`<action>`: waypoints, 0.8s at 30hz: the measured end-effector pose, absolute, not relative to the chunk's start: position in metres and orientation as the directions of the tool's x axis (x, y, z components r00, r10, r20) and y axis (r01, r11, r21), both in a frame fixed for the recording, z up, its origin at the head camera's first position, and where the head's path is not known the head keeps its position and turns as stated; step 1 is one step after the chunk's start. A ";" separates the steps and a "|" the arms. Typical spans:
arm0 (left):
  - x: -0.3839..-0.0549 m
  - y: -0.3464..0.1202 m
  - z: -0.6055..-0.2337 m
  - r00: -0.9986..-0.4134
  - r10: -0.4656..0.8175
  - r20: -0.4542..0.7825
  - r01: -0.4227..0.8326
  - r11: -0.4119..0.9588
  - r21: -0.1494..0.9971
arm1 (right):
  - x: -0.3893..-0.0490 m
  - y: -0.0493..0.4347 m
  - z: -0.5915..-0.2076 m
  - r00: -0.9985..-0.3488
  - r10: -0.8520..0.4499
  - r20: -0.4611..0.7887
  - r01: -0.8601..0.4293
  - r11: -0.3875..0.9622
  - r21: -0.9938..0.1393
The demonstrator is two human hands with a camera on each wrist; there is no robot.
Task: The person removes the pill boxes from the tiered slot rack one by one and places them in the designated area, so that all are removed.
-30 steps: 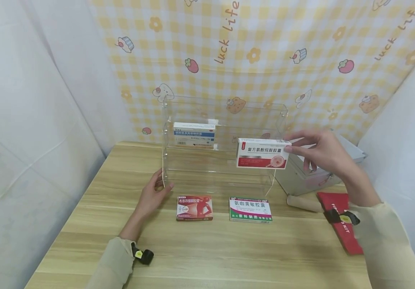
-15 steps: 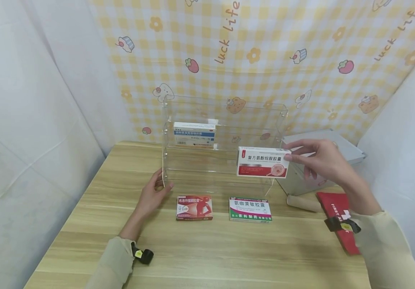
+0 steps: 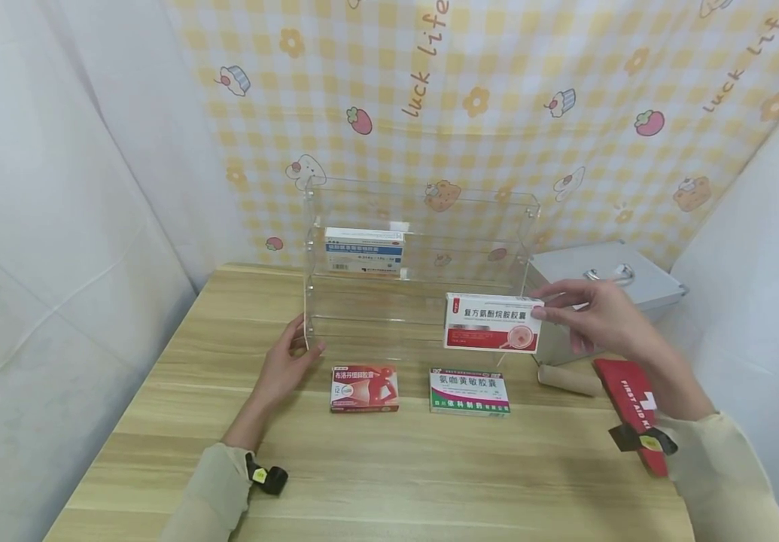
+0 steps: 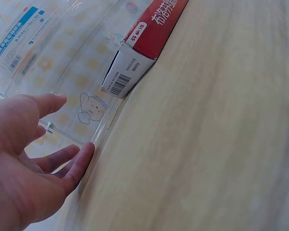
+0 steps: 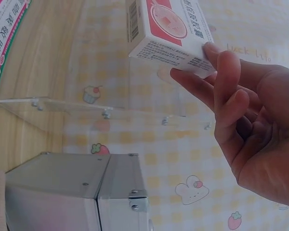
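Note:
My right hand [image 3: 599, 316] pinches a white and red medicine box [image 3: 493, 324] by its right end, thumb in front. The box is held upright before the lower right part of a clear acrylic display rack [image 3: 423, 192]; in the right wrist view its end and printed side show. My left hand [image 3: 290, 361] holds the rack's left side panel low down, thumb and fingers on either side of it. A blue and white medicine box [image 3: 364, 252] stands on an upper tier at left. A red medicine box [image 3: 364, 389] and a green and white medicine box [image 3: 469, 391] lie before the rack.
Behind the right hand stands a silver metal case [image 3: 606, 275] with a handle. A beige roll [image 3: 568, 380] and a red first aid pouch [image 3: 622, 391] lie on the wooden table [image 3: 430, 482] at right. A yellow checked curtain [image 3: 497, 60] hangs behind.
My right hand has lowered the white and red medicine box from about the middle tier to a lower one. The left hand stays on the rack's side panel.

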State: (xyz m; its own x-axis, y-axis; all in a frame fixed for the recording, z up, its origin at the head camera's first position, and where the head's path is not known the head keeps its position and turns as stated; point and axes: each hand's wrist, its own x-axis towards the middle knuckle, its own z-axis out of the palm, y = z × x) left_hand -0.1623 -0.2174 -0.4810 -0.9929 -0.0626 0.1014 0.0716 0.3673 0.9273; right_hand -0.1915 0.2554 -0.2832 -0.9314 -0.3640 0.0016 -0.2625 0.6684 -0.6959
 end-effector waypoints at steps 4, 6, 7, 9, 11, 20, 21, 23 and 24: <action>-0.162 -0.218 -0.481 -0.993 -0.063 0.100 0.070 0.362 0.929 | -0.189 0.257 -0.288 -0.929 -0.370 -0.021 -0.243 0.652 -0.718; -0.161 -0.218 -0.481 -0.993 -0.062 0.098 0.070 0.362 0.929 | -0.188 0.258 -0.291 -0.928 -0.370 -0.027 -0.241 0.655 -0.716; -0.161 -0.218 -0.481 -0.993 -0.060 0.097 0.069 0.362 0.930 | -0.187 0.258 -0.293 -0.927 -0.373 -0.028 -0.243 0.656 -0.715; -0.161 -0.218 -0.481 -0.993 -0.058 0.099 0.072 0.359 0.931 | -0.185 0.258 -0.296 -0.928 -0.372 -0.036 -0.236 0.659 -0.714; -0.161 -0.218 -0.481 -0.993 -0.052 0.103 0.078 0.353 0.932 | -0.184 0.258 -0.301 -0.930 -0.364 -0.047 -0.221 0.656 -0.722; -0.163 -0.218 -0.480 -0.992 -0.043 0.115 0.093 0.353 0.931 | -0.176 0.260 -0.322 -0.927 -0.371 -0.062 -0.205 0.636 -0.744; -0.163 -0.218 -0.480 -0.993 -0.043 0.114 0.091 0.357 0.930 | -0.176 0.260 -0.324 -0.925 -0.375 -0.063 -0.206 0.633 -0.747; -0.163 -0.218 -0.480 -0.992 -0.046 0.113 0.089 0.362 0.928 | -0.175 0.261 -0.328 -0.922 -0.382 -0.063 -0.208 0.627 -0.751; -0.163 -0.219 -0.480 -0.992 -0.048 0.113 0.088 0.364 0.927 | -0.174 0.261 -0.330 -0.922 -0.382 -0.063 -0.207 0.624 -0.753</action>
State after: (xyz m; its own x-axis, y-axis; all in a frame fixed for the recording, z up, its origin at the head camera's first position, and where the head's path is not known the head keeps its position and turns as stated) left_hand -0.1631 -0.2185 -0.4798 -0.9924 -0.0485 0.1133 0.0881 0.3639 0.9273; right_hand -0.1742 0.2609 -0.3302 -0.9220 -0.3820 -0.0626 -0.2074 0.6240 -0.7534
